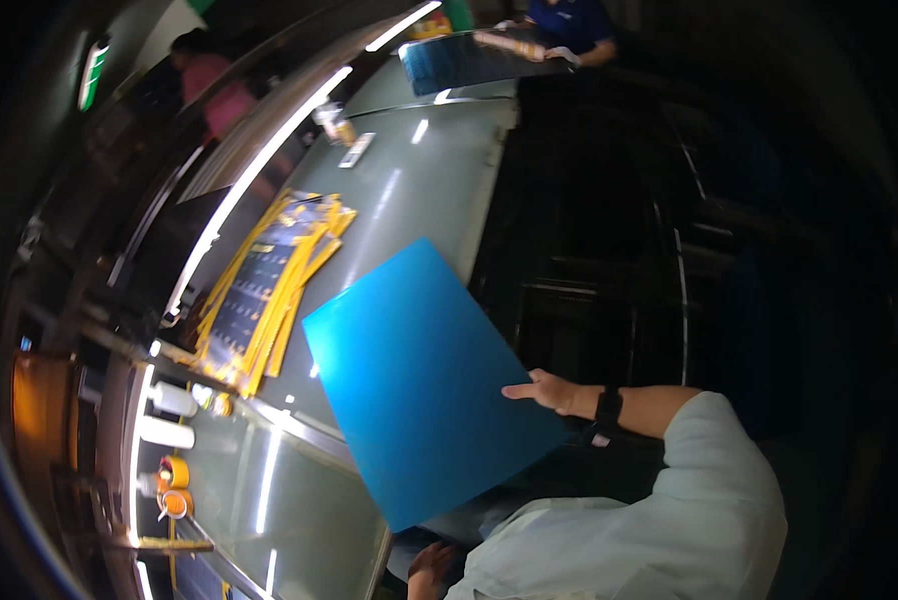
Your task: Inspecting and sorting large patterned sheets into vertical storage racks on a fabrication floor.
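A large, flat, rectangular blue sheet (424, 390) is held at a tilt above the front of the grey bench. My right hand (544, 390) grips its right edge, one finger lying over the blue face and the others out of sight behind it. At the lower edge my left hand (434, 562) hangs in shadow, just below the sheet's bottom corner. Its fingers are too dark and blurred to read, and nothing shows plainly in them.
A stack of dark panels with yellow edges (269, 285) lies on the grey bench (424, 160). White bottles (169, 432) and orange tape rolls (175, 503) line its left side. Light tubes (259, 180) run above. A co-worker (574, 30) at the far end handles a dark panel (479, 62).
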A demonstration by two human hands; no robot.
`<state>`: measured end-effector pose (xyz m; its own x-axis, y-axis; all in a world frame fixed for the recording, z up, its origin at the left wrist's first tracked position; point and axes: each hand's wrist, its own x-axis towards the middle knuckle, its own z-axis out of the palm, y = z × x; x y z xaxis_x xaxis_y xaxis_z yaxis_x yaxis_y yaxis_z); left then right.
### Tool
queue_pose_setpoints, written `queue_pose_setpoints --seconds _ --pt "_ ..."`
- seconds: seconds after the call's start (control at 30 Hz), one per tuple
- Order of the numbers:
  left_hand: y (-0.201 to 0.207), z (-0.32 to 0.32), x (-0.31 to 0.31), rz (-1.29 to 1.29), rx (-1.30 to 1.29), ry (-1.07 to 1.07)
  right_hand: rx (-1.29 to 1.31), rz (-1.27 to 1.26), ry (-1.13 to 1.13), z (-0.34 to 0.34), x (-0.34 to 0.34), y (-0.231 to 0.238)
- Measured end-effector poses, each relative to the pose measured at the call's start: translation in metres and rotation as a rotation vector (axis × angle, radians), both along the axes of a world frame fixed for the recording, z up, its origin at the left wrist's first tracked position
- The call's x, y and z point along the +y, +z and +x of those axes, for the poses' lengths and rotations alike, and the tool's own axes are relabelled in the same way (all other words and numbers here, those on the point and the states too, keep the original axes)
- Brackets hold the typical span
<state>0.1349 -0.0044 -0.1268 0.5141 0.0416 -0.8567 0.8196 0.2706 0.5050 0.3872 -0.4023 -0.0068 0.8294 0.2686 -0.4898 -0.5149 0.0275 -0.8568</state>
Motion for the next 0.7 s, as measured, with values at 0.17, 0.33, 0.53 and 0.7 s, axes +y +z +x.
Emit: queue_pose_setpoints --seconds 0.17,0.33,0.53,0.7 --pt "-0.039 -0.018 0.010 0.164 0.013 0.010 -0.246 0.255 -0.230 -0.047 -0.030 0.036" --pt "-0.039 -0.025 0.017 0.199 0.058 0.087 -0.478 -0.035 -0.540 -0.094 -0.095 0.066" --pt "-0.013 -0.019 0.012 0.166 0.039 0.098 -0.716 -0.696 -0.658 -0.111 -0.134 0.065" --pt "-0.003 -0.019 0.008 0.122 0.019 0.118 -0.515 -1.108 -0.737 -0.094 -0.128 -0.005"
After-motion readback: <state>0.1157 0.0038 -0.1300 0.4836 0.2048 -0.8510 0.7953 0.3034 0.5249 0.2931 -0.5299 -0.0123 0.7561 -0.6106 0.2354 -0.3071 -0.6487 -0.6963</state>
